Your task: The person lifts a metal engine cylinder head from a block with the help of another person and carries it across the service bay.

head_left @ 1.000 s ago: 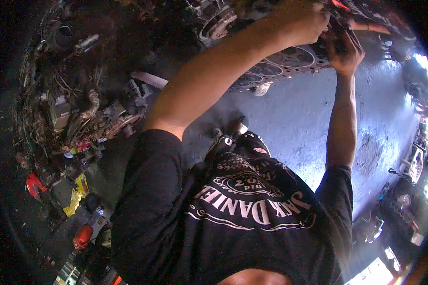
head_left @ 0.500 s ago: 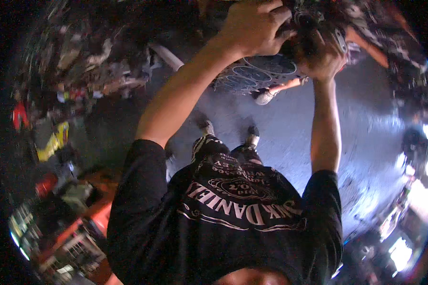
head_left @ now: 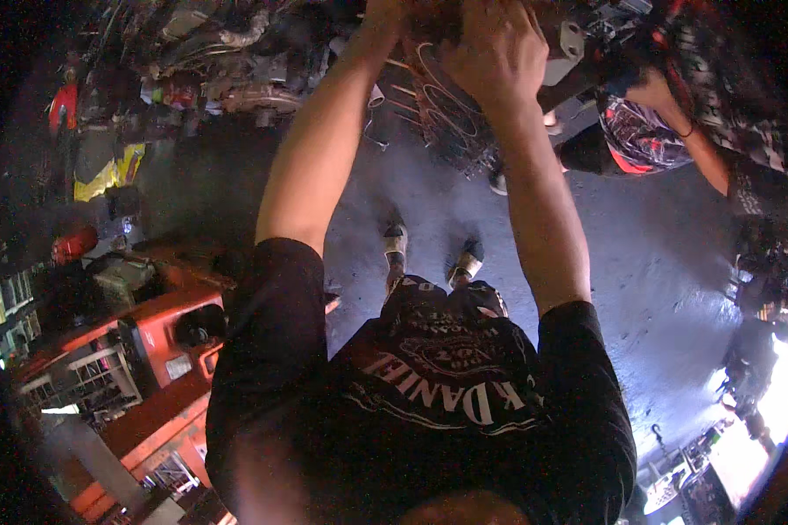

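My left hand (head_left: 383,19) is raised at the top edge, its fingers cut off or in shadow. Beside it, my right hand (head_left: 503,61) has its back turned up and its fingers bent over something dark that I cannot make out. Below the hands hangs a dark metal assembly with thin round rings (head_left: 446,101) and several rods. A grey metal piece with a hole (head_left: 572,39) sits just right of my right hand.
A co-worker's bare forearm (head_left: 687,140) and red-and-black clothing (head_left: 630,144) are close on the right. Cluttered machine parts (head_left: 254,96) line the far left. An orange-red machine (head_left: 162,337) stands at the near left, below a yellow object (head_left: 109,175).
Both hands have shifted left and toward the top edge. The round openings below them now appear as thin rings seen more obliquely. More of the co-worker shows on the right.
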A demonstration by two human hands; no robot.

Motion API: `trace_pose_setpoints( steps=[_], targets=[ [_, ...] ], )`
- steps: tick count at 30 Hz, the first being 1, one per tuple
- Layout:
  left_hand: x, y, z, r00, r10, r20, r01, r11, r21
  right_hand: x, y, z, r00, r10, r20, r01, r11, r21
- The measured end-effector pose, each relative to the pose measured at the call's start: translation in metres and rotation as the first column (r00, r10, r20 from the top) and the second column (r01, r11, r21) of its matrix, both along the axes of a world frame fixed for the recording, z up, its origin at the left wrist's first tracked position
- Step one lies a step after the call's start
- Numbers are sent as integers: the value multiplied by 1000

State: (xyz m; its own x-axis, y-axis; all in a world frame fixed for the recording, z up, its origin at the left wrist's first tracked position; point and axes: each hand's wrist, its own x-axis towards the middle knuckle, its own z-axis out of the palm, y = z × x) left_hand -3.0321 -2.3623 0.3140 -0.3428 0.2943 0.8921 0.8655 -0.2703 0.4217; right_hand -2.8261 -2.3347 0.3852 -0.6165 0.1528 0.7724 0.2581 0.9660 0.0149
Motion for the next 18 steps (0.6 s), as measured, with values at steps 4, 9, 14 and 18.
trace_pose_setpoints(
  steps=[4,9,14,18],
  targets=[
    [-36,-3,-8,954,-270,132,273,962,-9,-15,-43,23,987,-156,-25,144,954,-262],
    [20,-17,45,915,121,-385,-174,979,-106,7,-42,30,958,-274,82,286,933,-220],
    [16,-27,60,963,64,-261,-84,994,-64,-8,-27,12,960,-266,-86,262,963,-59],
    [6,-35,66,939,54,-338,-96,989,-109,-19,-47,24,963,-250,-104,238,964,-118]
  ],
)
